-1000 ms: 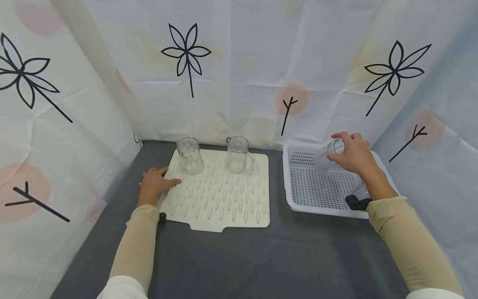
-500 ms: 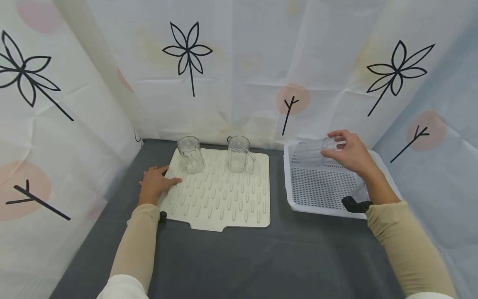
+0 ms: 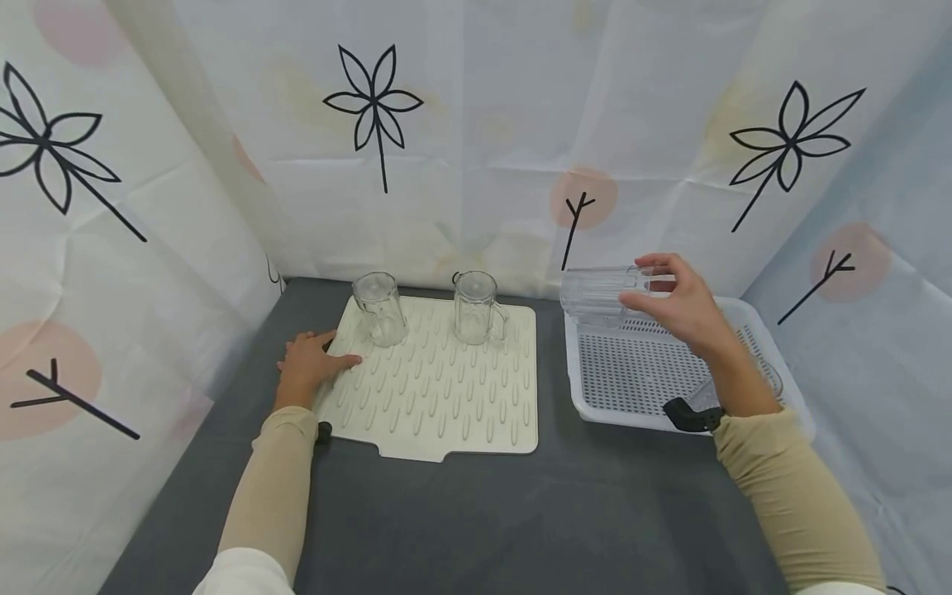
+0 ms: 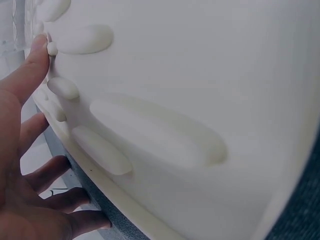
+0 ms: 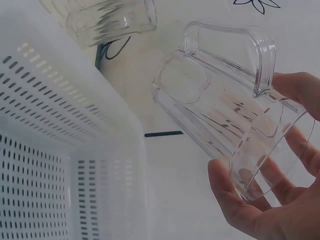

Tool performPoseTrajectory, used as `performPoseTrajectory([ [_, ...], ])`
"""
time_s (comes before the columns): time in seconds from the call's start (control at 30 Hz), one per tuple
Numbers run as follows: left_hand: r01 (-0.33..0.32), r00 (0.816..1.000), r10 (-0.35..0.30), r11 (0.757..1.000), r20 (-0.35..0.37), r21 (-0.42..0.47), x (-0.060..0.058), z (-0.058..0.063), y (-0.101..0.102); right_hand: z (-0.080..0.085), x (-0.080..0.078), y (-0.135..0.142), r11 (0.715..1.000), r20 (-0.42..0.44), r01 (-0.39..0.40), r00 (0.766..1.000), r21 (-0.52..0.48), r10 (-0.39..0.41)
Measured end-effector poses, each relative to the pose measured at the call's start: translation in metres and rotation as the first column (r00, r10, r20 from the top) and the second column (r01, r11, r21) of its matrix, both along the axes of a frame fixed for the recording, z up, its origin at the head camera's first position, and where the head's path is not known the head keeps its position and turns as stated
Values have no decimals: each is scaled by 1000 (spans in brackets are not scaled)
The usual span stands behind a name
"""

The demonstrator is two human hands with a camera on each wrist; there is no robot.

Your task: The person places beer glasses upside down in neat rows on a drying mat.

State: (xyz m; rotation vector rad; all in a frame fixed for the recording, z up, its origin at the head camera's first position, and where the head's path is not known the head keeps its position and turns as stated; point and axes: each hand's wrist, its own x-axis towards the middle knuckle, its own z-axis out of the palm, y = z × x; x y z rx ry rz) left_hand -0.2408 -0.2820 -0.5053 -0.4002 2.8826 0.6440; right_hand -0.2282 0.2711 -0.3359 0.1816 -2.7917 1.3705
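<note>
"what's moved?"
"my right hand [image 3: 684, 307] and its glass mug [image 3: 595, 293], leftward to the basket's [image 3: 632, 417] ten o'clock corner."
"now from the left?"
"my left hand [image 3: 311, 368], fingers apart, thumb on the mat [image 3: 446, 405] at nine o'clock; one mug [image 3: 381, 312] stands at eleven, another [image 3: 474, 310] at one."
"right fingers?"
"clamped round the glass mug's near end, holding it sideways."

Two mugs [image 3: 380, 309] [image 3: 474, 308] on mat [image 3: 446, 397] (far side), basket [image 3: 632, 368] right, third mug [image 3: 597, 294] above it
</note>
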Motion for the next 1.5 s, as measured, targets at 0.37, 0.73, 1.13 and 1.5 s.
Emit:
performPoseTrajectory([
  [0.37,-2,1000,2,1000,-19,0,-1,0,-1,-11,2,-24,993,-12,-53,999,-104,52],
  [0.73,9,1000,-9,1000,-19,5,0,-1,-1,-24,2,-45,978,-41,-111,994,-174,106],
  [1.13,28,1000,-28,1000,-11,-1,2,1,-1,-41,4,-70,929,-11,-152,987,-338,158],
  [1.5,42,999,-42,999,-21,-19,4,-1,-2,-51,8,-92,904,-49,-214,976,-371,211],
])
